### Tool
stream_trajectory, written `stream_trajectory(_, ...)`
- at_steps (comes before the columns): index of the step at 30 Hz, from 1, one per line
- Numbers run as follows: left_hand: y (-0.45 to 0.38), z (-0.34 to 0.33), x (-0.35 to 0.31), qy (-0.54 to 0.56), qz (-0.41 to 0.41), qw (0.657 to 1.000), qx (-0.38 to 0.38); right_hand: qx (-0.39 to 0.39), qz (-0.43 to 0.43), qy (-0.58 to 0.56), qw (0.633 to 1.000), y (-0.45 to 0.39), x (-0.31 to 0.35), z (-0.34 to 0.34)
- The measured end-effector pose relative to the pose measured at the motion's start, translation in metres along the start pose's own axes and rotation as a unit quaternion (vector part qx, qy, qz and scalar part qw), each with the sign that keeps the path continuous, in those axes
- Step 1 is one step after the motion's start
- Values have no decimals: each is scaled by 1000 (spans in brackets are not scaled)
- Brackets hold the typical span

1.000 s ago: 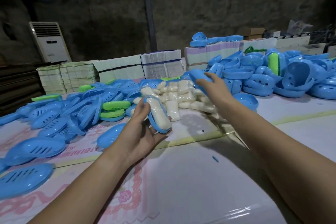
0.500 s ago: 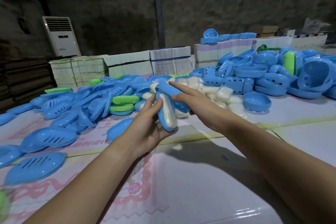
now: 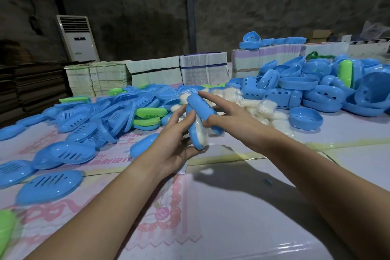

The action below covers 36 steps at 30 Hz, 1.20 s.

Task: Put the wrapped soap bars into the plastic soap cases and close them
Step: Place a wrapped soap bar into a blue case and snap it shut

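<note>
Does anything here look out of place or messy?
A small blue plastic scrap lies alone on the bare table sheet, apart from the piles; it may be a broken-off chip. A few green case halves sit among the blue ones. Otherwise nothing stands out.

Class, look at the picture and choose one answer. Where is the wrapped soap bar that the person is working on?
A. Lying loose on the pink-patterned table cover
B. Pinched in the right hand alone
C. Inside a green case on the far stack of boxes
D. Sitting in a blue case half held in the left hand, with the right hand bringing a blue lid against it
D: the left hand holds the blue case half with the wrapped soap bar in it, while the right hand sets the blue lid against it.
</note>
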<state>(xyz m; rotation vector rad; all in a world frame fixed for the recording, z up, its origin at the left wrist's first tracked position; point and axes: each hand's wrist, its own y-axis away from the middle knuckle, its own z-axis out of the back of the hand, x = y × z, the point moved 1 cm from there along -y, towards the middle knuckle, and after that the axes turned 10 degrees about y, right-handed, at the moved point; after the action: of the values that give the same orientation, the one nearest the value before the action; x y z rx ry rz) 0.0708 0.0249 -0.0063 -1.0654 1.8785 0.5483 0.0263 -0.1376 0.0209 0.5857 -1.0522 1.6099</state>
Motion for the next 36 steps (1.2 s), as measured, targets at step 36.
stream_trajectory(36,3,-2,-5,23,-86,995,33,-31,45,-48,997,7,7,-12)
